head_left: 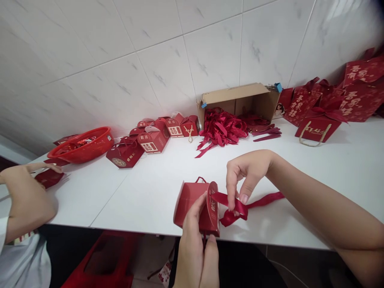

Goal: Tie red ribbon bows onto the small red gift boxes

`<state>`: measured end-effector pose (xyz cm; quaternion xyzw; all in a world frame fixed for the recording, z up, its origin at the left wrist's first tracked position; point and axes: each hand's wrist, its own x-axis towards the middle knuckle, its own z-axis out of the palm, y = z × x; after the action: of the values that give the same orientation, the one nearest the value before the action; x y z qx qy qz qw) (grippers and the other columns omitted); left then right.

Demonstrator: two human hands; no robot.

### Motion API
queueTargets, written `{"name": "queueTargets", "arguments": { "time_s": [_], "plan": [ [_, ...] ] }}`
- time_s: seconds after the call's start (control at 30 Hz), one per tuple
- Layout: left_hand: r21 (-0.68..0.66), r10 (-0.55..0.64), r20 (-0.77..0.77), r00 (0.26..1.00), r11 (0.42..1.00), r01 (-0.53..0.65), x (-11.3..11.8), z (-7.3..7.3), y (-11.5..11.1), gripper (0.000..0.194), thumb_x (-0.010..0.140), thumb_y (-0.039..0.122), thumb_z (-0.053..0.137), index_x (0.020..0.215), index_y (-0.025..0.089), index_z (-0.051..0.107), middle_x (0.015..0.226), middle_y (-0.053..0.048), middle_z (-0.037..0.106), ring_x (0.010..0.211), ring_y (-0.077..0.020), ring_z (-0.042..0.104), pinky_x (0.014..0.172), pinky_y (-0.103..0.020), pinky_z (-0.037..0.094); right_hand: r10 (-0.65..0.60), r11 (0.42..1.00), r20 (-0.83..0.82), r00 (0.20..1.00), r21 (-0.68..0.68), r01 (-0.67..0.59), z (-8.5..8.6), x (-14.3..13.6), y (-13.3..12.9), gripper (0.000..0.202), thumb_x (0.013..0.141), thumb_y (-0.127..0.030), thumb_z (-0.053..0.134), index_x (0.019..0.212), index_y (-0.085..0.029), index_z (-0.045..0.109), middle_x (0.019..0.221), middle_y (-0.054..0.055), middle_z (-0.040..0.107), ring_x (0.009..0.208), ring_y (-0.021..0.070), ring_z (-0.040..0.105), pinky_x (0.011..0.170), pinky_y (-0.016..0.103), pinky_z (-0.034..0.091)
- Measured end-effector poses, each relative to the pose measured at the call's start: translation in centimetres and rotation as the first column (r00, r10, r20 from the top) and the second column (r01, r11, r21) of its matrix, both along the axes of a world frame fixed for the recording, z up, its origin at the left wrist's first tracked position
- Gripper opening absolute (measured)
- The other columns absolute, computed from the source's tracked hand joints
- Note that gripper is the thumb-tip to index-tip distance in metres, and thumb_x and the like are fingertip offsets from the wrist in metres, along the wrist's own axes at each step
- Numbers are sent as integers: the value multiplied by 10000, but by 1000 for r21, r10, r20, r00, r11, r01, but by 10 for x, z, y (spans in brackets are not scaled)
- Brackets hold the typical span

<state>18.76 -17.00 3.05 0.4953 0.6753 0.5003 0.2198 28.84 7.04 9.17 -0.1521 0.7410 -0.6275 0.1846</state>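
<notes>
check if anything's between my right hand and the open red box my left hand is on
Nothing visible blocks the way: between your right hand and the open red box there is only the red ribbon that it pinches, leading to the box's raised flap. Your left hand is on the box, outside that gap.

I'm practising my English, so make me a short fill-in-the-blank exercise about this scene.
The right hand pinches a ribbon, while the left hand holds a gift box coloured ____. Loose ribbons spill from an open carton made of ____. The basin stands on the ____ side of the table.

Missing words: red; cardboard; left.
</notes>
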Motion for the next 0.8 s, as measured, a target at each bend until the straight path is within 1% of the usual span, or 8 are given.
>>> {"name": "queueTargets", "arguments": {
  "time_s": [0.13, 0.3, 0.43, 0.6, 0.7, 0.8],
  "plan": [
    [58, 1, -30, 1000, 998, 1, 0, 1, 2, 540, 773, 91, 454, 1297, 220, 442, 1397, -95, 465, 1302, -300, 420, 1069, -480, 350, 39, 998, 19, 999, -51, -38, 1, 0, -1, 402, 768, -313, 722, 1067, -46, 683, 1001, 134, 718, 932, 189, 683, 839, 235, 509],
    [119, 47, -152, 987, 993, -29, 4, 3, 4, 435, 804, 136, 470, 1229, 215, 514, 1389, -105, 469, 1297, -313, 416, 1055, -478, 359, 31, 996, 36, 999, -79, -28, -2, -4, -4, 386, 783, -287, 709, 1080, -44, 676, 1029, 134, 710, 974, 190, 672, 867, 225, 498],
    [127, 53, -180, 982, 991, -31, 4, 3, 4, 423, 811, 143, 475, 1226, 221, 503, 1377, -110, 478, 1281, -309, 435, 1040, -473, 378, 37, 994, 59, 998, -104, -30, -5, -5, -5, 399, 790, -270, 705, 1105, -30, 659, 1026, 147, 707, 973, 196, 673, 869, 243, 504],
    [163, 77, -190, 979, 986, -45, 5, 2, 6, 440, 827, 152, 492, 1263, 216, 486, 1352, -115, 504, 1284, -309, 436, 1049, -478, 376, 36, 988, 93, 995, -154, -21, -9, -4, 1, 455, 759, -320, 731, 1102, -30, 661, 1010, 159, 710, 974, 221, 675, 883, 277, 507],
    [162, 66, -147, 987, 986, -42, 7, 2, 6, 484, 839, 163, 492, 1316, 222, 438, 1363, -113, 495, 1280, -308, 447, 1046, -475, 394, 49, 987, 93, 994, -157, -33, -13, -5, 3, 466, 745, -320, 744, 1102, -33, 662, 1010, 166, 709, 974, 230, 674, 886, 289, 504],
    [178, 50, -76, 996, 983, -36, 8, 2, 6, 540, 859, 156, 467, 1380, 234, 350, 1403, -103, 456, 1285, -291, 451, 1055, -461, 404, 71, 985, 90, 993, -166, -55, -16, -7, 1, 411, 764, -302, 728, 1081, -45, 672, 996, 158, 714, 984, 232, 670, 896, 305, 499]
  ]
}}
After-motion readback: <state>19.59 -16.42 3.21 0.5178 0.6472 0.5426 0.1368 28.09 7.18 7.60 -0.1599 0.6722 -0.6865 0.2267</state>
